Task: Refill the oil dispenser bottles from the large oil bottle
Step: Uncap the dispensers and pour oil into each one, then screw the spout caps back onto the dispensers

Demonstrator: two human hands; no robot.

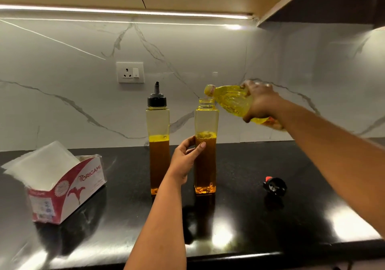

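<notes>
Two tall square dispenser bottles stand on the black counter. The left dispenser bottle [158,144] wears its black spout cap and is a bit over half full of amber oil. The right dispenser bottle [206,144] is uncapped and about as full. My left hand [185,161] holds the right one around its middle. My right hand [260,103] grips the large yellow oil bottle [231,100], tipped sideways with its mouth just above the open neck. The removed black cap [275,186] with a red tip lies on the counter to the right.
An opened tissue box [62,186] with white tissues sits at the left of the counter [239,217]. A wall socket [130,72] is on the marble backsplash behind the bottles. The counter's front edge runs along the bottom, and an overhead cabinet hangs above.
</notes>
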